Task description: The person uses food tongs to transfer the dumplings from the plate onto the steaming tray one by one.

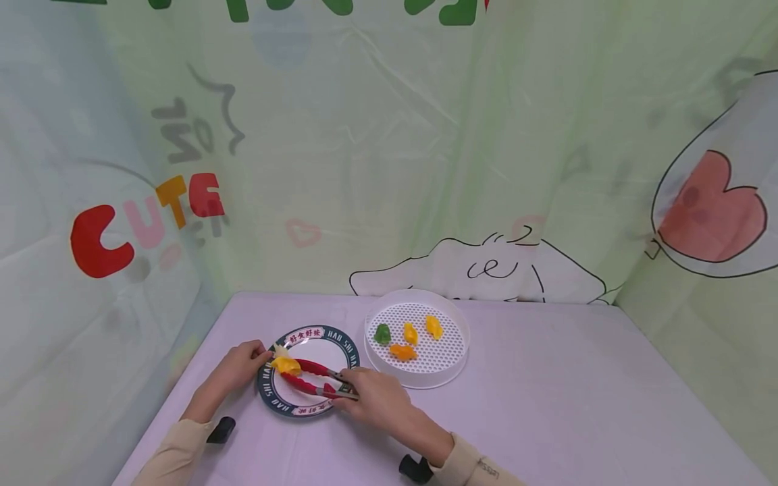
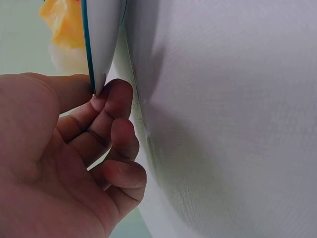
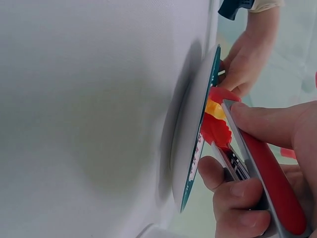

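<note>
Gripping a pair of red tongs (image 1: 316, 378), the person's right hand (image 1: 377, 399) has its fingers curled around the handles near the lower right rim of a round plate (image 1: 340, 345) with a dark green border and printed lettering. The tong tips are closed on a yellow-orange dumpling-shaped piece of toy food (image 1: 286, 365), which sits over the left part of the plate, close to its rim. The left hand (image 1: 237, 368) pinches the plate's left edge between thumb and curled fingers; the left wrist view shows the rim caught between the thumb and the index finger (image 2: 116, 96). In the right wrist view the plate appears edge-on, with the red tongs and the yellow piece just above its surface. Just beside the plate on its right stands a white perforated steamer tray (image 1: 452, 324), close to it but whether they touch is unclear. Inside the tray lie a green piece (image 1: 382, 333) and three orange-yellow pieces (image 1: 403, 352). Everything rests on a pale lilac tablecloth (image 1: 577, 405), backed by a light green cartoon-printed curtain (image 1: 389, 155).
</note>
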Available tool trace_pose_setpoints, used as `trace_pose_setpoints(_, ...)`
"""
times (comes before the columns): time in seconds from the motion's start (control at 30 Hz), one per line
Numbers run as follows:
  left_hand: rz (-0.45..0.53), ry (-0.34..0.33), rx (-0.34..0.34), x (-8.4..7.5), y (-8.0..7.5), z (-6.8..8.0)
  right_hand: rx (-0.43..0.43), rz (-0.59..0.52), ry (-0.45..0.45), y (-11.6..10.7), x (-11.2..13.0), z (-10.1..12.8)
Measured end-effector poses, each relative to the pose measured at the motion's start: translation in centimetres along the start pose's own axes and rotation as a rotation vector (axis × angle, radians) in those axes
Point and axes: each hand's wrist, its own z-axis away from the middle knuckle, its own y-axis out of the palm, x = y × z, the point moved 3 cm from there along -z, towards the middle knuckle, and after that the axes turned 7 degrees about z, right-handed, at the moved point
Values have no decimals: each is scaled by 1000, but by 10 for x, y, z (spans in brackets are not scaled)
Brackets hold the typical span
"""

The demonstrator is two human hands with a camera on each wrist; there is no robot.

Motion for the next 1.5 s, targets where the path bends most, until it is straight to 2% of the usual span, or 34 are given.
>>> trace_pose_setpoints(0.2,3,-3,2,4,2,-4,15,-20,-4,-3,-6,6)
trace_pose_setpoints(0.43,7,-7,2,7,3,-6,85,-168,28,0,-21,10)
trace_pose_setpoints(0.6,5,-5,3,6,2,-5,103,-209,61,0,-27,12)
trace_pose_setpoints(1.0,13,-1,6,7,2,-5,66,-181,84,-4,-38,16)
trace_pose_setpoints(1.23,17,-1,8,8,3,-6,40,-207,80,-14,-40,20)
trace_pose_setpoints(1.5,10,33,1,5,1,-3,0,-197,89,-24,-49,22)
